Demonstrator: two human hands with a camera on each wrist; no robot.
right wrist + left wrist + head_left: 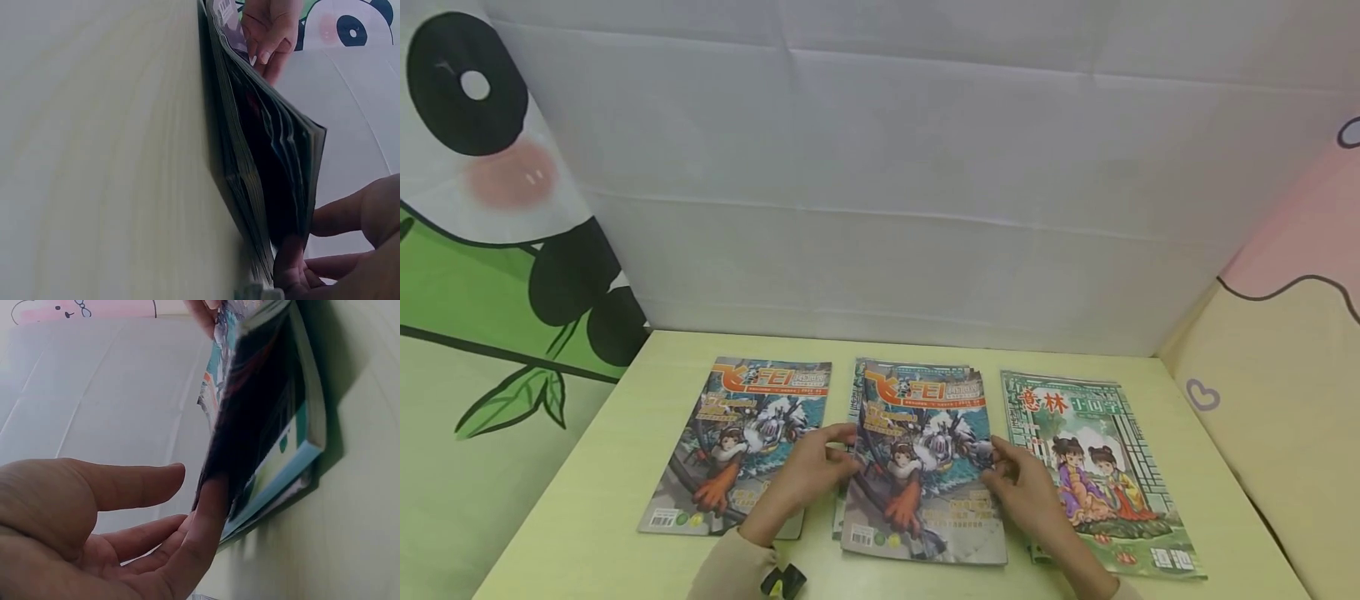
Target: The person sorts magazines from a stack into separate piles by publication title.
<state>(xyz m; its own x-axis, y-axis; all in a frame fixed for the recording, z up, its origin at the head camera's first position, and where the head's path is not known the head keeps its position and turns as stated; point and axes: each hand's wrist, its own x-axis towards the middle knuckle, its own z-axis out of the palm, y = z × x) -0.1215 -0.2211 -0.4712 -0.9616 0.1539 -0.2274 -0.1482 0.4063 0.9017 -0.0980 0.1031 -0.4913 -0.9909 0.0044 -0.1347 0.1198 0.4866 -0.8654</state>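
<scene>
White cloth backdrop (887, 183): hangs behind the work area, with horizontal creases. Pale yellow table (587, 467): extends in front of it. Left side panel (520, 283): printed with a panda and green leaves. Right side panel (1292, 400): cream and pink.

Three groups of magazines lie side by side on the table. The right-hand magazine (1105, 483) has a green cover showing two children in robes; other edges project from beneath it. The held FEI magazine (925, 467) is at the centre, cover up, above a green-bordered magazine (838, 517) that shows along its left edge. Both wrist views show a dark gap between the held copy and what lies below, so its side edges are raised. The left-hand FEI magazine (745, 450) carries the same cover and lies face up, well apart from the right-hand one.

Right hand (1026, 492): pinches the right edge of the held copy, thumb on the cover, a finger beneath. Left hand (820, 467): holds the left edge loosely, one finger hooked beneath, thumb standing just off the cover.

Left sleeve (730, 571): beige, with a black-and-yellow piece (783, 582) at the cuff. Purple heart (1203, 395): drawn on the right panel. Barcode (862, 536): lower left corner of the held cover.
</scene>
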